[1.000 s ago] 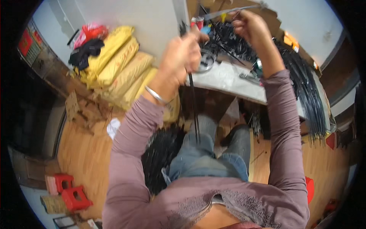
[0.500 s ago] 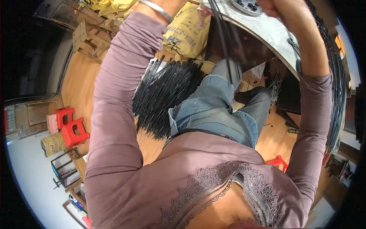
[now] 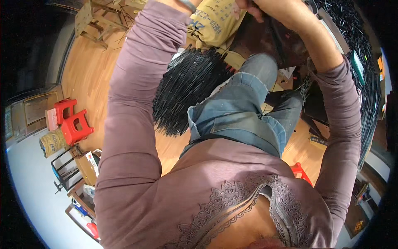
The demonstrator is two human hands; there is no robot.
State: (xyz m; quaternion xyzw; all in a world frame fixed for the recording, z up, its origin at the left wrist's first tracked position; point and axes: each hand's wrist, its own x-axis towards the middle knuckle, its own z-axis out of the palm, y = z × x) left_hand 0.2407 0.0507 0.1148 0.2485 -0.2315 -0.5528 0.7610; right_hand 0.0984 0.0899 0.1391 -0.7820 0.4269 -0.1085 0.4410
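My left hand is cut off by the top edge; only its wrist with a silver bangle shows. At the top middle my right hand is partly in the picture, its fingers bent; what they hold, if anything, is hidden. Below that hand, dark thin strips hang blurred against a dark brown surface. Their upper ends cannot be made out. A thick heap of long black rods lies left of my legs, beside a yellow printed sack.
Red plastic stools stand at the left, near a wooden stool. Many small black pieces cover the surface at top right, with long black strips down its side. A red stool's edge shows behind my right side.
The view has shifted, and the white tabletop with the round dish has left it. My right hand has moved left and the hanging strips now appear further right.
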